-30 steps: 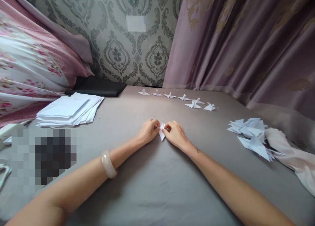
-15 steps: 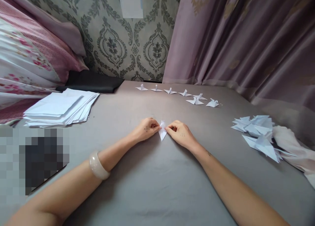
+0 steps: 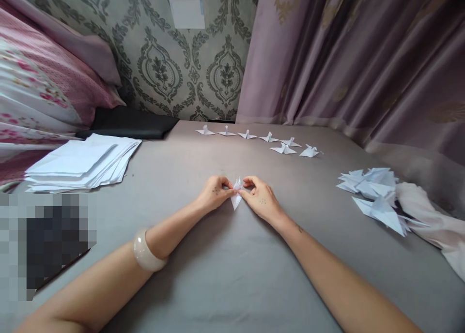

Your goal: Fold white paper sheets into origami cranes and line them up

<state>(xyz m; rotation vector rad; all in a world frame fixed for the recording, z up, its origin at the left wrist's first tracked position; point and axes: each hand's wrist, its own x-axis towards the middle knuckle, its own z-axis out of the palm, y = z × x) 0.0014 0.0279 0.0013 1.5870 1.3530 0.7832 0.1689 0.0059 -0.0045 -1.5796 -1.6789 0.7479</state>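
Observation:
A small white folded paper crane (image 3: 236, 201) is held between my hands at the middle of the grey surface, with one point facing down toward me and narrow tips sticking up. My left hand (image 3: 215, 193) pinches its left side with thumb and fingers. From the right, my right hand (image 3: 262, 200) has its thumb pressed on the crane's middle, while its index finger is raised a little near the upper edge. Part of the paper is hidden behind the fingertips. A pale bangle (image 3: 148, 251) circles my left wrist.
Several finished paper cranes (image 3: 269, 137) stand in a row toward the back. A stack of white paper sheets (image 3: 82, 161) lies at the left. More folded cranes (image 3: 378, 212) are heaped at the right, beside a pale cloth (image 3: 423, 217). A black item (image 3: 127, 123) lies at the back left.
My right index finger has lifted away from the thumb, and the thumb has moved left onto the crane's middle. My left hand keeps its pinch. The whole view has shifted slightly.

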